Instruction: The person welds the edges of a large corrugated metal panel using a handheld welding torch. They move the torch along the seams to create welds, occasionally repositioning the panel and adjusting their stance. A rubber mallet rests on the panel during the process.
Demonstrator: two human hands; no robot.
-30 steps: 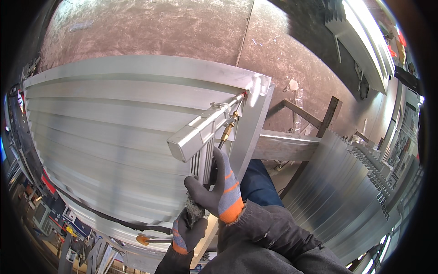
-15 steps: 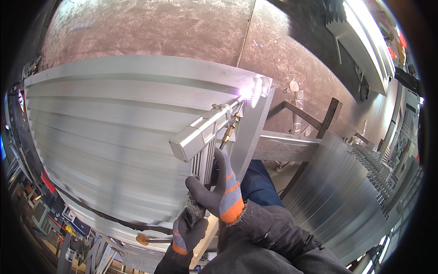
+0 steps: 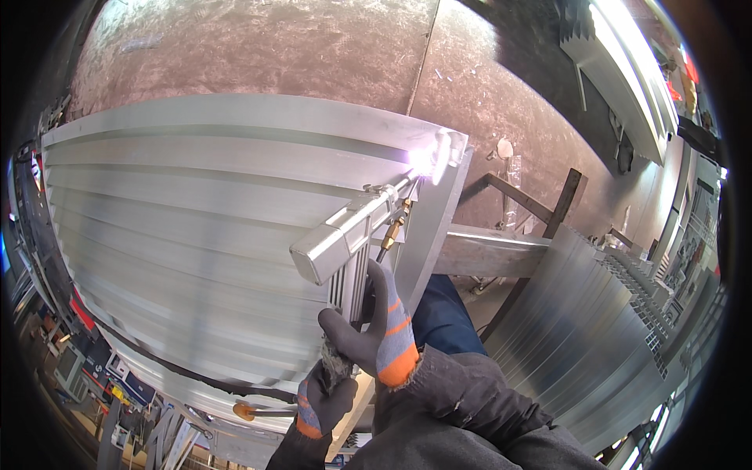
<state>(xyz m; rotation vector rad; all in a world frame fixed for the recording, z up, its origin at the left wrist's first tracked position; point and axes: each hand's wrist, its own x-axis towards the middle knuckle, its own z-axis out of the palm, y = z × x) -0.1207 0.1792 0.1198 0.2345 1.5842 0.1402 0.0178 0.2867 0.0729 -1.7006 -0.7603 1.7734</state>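
Note:
My gloved right hand is closed around the ribbed handle of a silver handheld welding gun. Just below, my gloved left hand grips the fuzzy grey cable sleeve that comes out of the handle. The gun's nozzle points up and right to the corner of a large slatted metal panel. A bright white-violet glow hides the tip and the spot it meets. A brass fitting with a thin feed tube runs alongside the nozzle.
Under the panel's right side is a metal frame beam. A stack of metal slats lies at the right, and more long profiles stand far right. A black cable runs along the panel's near edge. Tools clutter the lower left.
The rear of the welding gun has dipped slightly toward me. The glow stays at the same corner, a little different in shape. Both hands keep their grip.

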